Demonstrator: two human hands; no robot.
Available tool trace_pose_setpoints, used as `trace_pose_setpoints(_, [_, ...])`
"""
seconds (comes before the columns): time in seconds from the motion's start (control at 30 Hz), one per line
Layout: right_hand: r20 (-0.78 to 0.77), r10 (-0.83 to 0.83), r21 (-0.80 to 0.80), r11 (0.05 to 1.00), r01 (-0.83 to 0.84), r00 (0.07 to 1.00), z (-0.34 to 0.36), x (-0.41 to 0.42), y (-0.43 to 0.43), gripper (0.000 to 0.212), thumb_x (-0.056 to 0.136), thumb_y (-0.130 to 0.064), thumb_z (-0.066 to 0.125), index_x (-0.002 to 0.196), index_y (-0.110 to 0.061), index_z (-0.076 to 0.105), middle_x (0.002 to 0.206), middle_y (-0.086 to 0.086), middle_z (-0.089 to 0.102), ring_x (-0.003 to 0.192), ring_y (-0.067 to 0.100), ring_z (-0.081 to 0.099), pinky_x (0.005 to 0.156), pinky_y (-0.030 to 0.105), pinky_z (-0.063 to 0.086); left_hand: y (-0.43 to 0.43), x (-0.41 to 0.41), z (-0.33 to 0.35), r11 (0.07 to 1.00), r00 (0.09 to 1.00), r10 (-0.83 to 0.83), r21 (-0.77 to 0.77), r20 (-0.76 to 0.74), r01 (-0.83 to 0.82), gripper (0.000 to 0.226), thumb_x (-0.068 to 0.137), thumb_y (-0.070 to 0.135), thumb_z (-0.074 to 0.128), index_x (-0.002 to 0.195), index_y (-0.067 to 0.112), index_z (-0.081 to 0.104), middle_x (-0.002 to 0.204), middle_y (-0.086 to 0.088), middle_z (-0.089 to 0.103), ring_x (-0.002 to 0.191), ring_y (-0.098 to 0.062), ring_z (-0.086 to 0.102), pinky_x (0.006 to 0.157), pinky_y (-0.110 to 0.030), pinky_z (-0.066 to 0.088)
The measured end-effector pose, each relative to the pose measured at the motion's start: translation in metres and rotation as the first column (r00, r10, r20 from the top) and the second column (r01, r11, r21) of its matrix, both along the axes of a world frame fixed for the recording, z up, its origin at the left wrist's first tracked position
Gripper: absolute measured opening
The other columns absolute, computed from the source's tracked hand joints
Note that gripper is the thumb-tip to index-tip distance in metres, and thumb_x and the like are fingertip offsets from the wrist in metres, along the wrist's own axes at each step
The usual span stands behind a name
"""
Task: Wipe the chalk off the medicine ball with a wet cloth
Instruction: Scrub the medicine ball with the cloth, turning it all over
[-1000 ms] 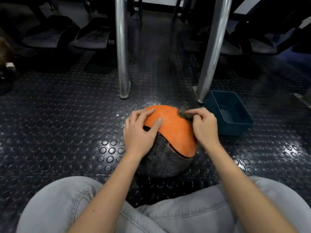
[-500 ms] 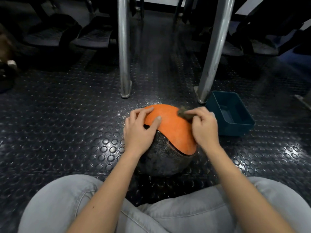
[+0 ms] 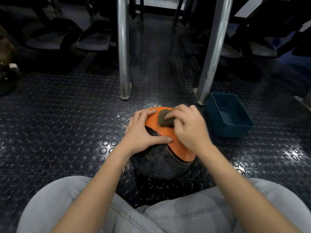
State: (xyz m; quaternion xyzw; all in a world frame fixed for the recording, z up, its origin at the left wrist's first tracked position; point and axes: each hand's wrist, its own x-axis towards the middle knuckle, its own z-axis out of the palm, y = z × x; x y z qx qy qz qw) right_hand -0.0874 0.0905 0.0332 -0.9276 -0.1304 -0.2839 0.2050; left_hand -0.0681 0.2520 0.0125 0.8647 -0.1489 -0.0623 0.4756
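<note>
Medicine ball (image 3: 176, 148) sits on the floor at centre frame between your knees. Your left hand (image 3: 143, 132) lies spread across it, likely bracing against rolling, while your right hand (image 3: 190, 130) pinches the wet cloth (image 3: 164, 119) against the orange panel.

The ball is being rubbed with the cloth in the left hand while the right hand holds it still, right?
Not quite. In the head view the cloth is in the right hand; the left hand holds the ball still.
</note>
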Motion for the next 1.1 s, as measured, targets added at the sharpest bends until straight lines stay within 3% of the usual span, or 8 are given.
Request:
trace_pose_setpoints(0.17, [-0.408, -0.258, 0.238, 0.896, 0.375, 0.876, 0.0, 0.017, -0.049, 0.036, 0.088, -0.006, 0.041, 0.09, -0.029, 0.067, 0.108, -0.002, 0.067, 0.096, 0.019, 0.054, 0.078, 0.029, 0.039, -0.011, -0.001, 0.003, 0.999, 1.0, -0.016, 0.045, -0.001, 0.016, 0.111, 0.034, 0.081, 0.062, 0.135, 0.043, 0.037, 0.128, 0.026, 0.026, 0.131, -0.006, 0.023, 0.115, -0.044, 0.02])
trace_pose_setpoints(0.37, [-0.032, 0.09, -0.07, 0.993, -0.092, 0.995, 0.006, -0.011, -0.002, 0.036, 0.075, -0.015, 0.035, 0.08, -0.019, 0.071, 0.084, -0.001, 0.064, 0.072, 0.025, 0.047, 0.066, 0.03, 0.04, -0.007, -0.002, -0.001, 1.0, 0.999, -0.001, 0.013, 0.052, 0.001, 0.104, 0.034, 0.078, 0.061, 0.13, 0.045, 0.041, 0.125, 0.027, 0.029, 0.126, -0.003, 0.026, 0.114, -0.038, 0.021])
trace_pose_setpoints(0.6, [-0.511, -0.152, 0.124, 0.961, 0.247, 0.846, 0.007, 0.019, -0.068, 0.043, 0.085, 0.006, 0.043, 0.115, -0.02, 0.062, 0.125, 0.003, 0.057, 0.115, 0.016, 0.049, 0.098, 0.026, 0.035, -0.003, -0.001, 0.001, 1.0, 0.999, -0.024, 0.004, -0.027, 0.024, 0.108, 0.035, 0.08, 0.063, 0.134, 0.047, 0.035, 0.126, 0.029, 0.024, 0.127, 0.001, 0.019, 0.115, -0.045, 0.018])
trace_pose_setpoints(0.73, [-0.121, 0.183, 0.538, 0.838, -0.091, 0.976, 0.052, 0.009, -0.059, 0.034, 0.081, 0.001, 0.065, 0.105, -0.023, 0.065, 0.099, -0.014, 0.066, 0.092, 0.0, 0.059, 0.088, 0.021, 0.046, -0.006, 0.0, 0.001, 1.0, 1.0, -0.015, 0.019, -0.024, 0.015, 0.106, 0.036, 0.081, 0.062, 0.133, 0.048, 0.035, 0.127, 0.029, 0.025, 0.131, -0.004, 0.021, 0.115, -0.046, 0.019])
trace_pose_setpoints(0.83, [-0.192, 0.43, 0.55, 0.792, -0.266, 0.882, 0.05, 0.003, -0.052, 0.032, 0.075, -0.007, 0.07, 0.097, -0.03, 0.066, 0.095, -0.014, 0.068, 0.091, -0.002, 0.06, 0.086, 0.016, 0.045, -0.007, 0.0, 0.001, 1.0, 1.0, -0.008, 0.023, 0.014, 0.008, 0.106, 0.036, 0.082, 0.061, 0.134, 0.046, 0.037, 0.126, 0.028, 0.027, 0.129, -0.005, 0.022, 0.114, -0.044, 0.02])
trace_pose_setpoints(0.93, [-0.4, 0.109, 0.166, 0.985, -0.045, 0.91, 0.023, 0.012, -0.068, 0.033, 0.081, -0.004, 0.069, 0.101, -0.03, 0.068, 0.102, -0.003, 0.061, 0.099, 0.008, 0.055, 0.093, 0.026, 0.043, -0.01, 0.001, 0.002, 0.999, 1.0, -0.011, 0.035, 0.001, 0.011, 0.107, 0.036, 0.081, 0.063, 0.134, 0.047, 0.036, 0.127, 0.028, 0.026, 0.128, -0.002, 0.02, 0.115, -0.046, 0.019])
trace_pose_setpoints(1.0, [-0.342, -0.24, -0.078, 0.971, 0.227, 0.909, 0.022, 0.014, -0.08, 0.031, 0.086, -0.004, 0.062, 0.109, -0.024, 0.069, 0.109, 0.003, 0.057, 0.107, 0.021, 0.049, 0.092, 0.033, 0.04, -0.01, 0.001, 0.001, 0.999, 1.0, -0.009, 0.031, -0.006, 0.009, 0.106, 0.036, 0.081, 0.064, 0.133, 0.048, 0.035, 0.127, 0.029, 0.025, 0.127, 0.0, 0.019, 0.115, -0.047, 0.018])
trace_pose_setpoints(1.1, [-0.157, -0.085, 0.217, 0.969, 0.118, 0.984, 0.034, 0.009, -0.063, 0.029, 0.085, -0.002, 0.062, 0.105, -0.02, 0.07, 0.103, 0.0, 0.061, 0.103, 0.016, 0.055, 0.091, 0.021, 0.04, -0.007, 0.0, -0.002, 1.0, 1.0, -0.001, 0.002, 0.008, 0.001, 0.102, 0.036, 0.082, 0.061, 0.129, 0.05, 0.035, 0.125, 0.03, 0.025, 0.123, 0.003, 0.02, 0.115, -0.043, 0.018])
